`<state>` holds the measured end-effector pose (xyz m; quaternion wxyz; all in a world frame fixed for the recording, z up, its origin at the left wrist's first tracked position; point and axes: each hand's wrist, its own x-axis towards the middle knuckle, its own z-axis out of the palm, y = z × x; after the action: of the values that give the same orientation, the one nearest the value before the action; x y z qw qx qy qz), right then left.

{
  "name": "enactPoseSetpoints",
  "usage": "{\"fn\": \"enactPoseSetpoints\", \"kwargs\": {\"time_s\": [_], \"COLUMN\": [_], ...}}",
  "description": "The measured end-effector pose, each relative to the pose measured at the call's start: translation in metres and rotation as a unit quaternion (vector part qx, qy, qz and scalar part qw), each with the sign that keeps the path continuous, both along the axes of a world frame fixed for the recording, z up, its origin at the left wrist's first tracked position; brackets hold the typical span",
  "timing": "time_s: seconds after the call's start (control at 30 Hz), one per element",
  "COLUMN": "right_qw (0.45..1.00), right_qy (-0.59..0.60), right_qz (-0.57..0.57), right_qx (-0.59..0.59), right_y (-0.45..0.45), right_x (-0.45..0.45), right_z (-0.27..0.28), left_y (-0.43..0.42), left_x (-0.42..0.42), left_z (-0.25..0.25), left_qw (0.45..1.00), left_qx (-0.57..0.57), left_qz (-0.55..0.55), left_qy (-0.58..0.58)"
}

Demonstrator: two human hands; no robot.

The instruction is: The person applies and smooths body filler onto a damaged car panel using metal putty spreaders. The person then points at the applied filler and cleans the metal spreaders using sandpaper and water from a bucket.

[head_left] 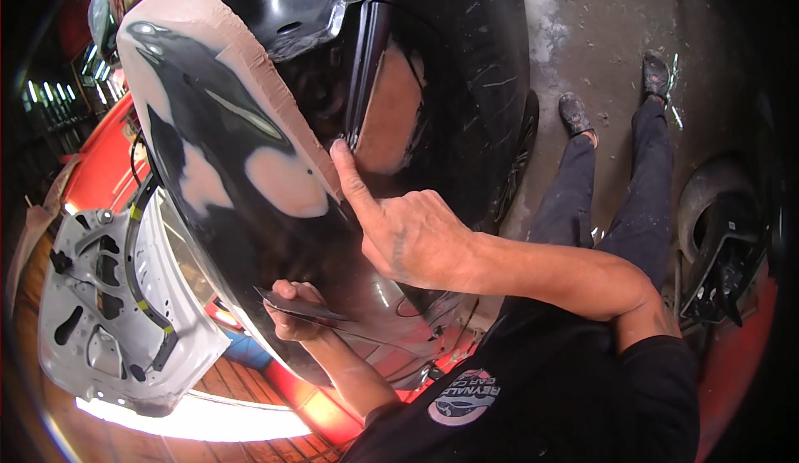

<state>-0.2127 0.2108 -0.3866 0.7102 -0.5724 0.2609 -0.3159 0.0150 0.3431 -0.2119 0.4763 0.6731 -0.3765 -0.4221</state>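
Observation:
A long black car body panel (241,176), with sanded pinkish-beige filler patches and a rough filler edge, lies in front of me. My right hand (416,234) is over its right edge, one finger stretched out and its tip near the edge of the panel beside a dark rubber seal. The other fingers of that hand are curled, with nothing visible in them. Lower down, my left hand (300,309) pinches a thin dark sheet that looks like sandpaper (308,307), close to the panel's glossy lower part.
Black car bodywork (466,89) with another filler patch (391,113) stands to the right. A silver panel (100,313) with cutouts is at left. A tyre (707,201) and black plastic part (728,267) lie at right. My feet are on the concrete floor (612,30).

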Motion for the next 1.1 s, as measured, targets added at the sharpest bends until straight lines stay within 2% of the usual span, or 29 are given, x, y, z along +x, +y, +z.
{"fn": "enactPoseSetpoints", "kwargs": {"time_s": [0.13,0.23,0.37,0.47,0.57,0.67,0.83,0.9,1.03,1.1], "right_qw": [1.000,0.999,0.997,0.985,0.946,0.868,0.893,0.905,0.913,0.941], "right_qy": [-0.022,-0.044,-0.061,-0.145,-0.256,-0.351,-0.316,-0.299,-0.284,-0.246], "right_qz": [0.003,0.004,0.017,0.006,0.025,0.120,0.083,0.076,0.092,0.059], "right_qx": [0.013,0.026,0.044,0.095,0.199,0.331,0.309,0.293,0.277,0.225], "right_y": [-0.002,-0.004,-0.008,-0.010,-0.020,-0.036,-0.042,-0.033,-0.019,-0.015], "right_x": [-0.001,-0.002,-0.004,-0.003,-0.008,-0.023,-0.033,-0.031,-0.026,-0.023], "right_z": [0.002,0.003,0.004,-0.002,-0.006,-0.017,-0.037,-0.044,-0.045,-0.044], "left_y": [0.004,0.002,0.010,0.008,0.006,0.008,0.008,0.009,0.010,0.010], "left_x": [0.000,0.003,0.007,0.008,0.009,0.010,0.006,0.013,0.012,0.014], "left_z": [0.000,0.003,0.003,0.004,0.005,0.005,0.006,0.009,0.010,0.013], "left_qw": [1.000,1.000,1.000,1.000,0.999,1.000,1.000,1.000,1.000,1.000], "left_qx": [-0.015,0.005,-0.016,0.000,0.019,0.009,-0.005,0.015,0.008,0.024], "left_qz": [0.018,-0.013,0.017,0.002,-0.014,-0.010,0.015,-0.008,0.000,-0.007], "left_qy": [-0.005,0.020,0.005,0.024,0.033,0.018,-0.007,0.005,-0.002,0.003]}}
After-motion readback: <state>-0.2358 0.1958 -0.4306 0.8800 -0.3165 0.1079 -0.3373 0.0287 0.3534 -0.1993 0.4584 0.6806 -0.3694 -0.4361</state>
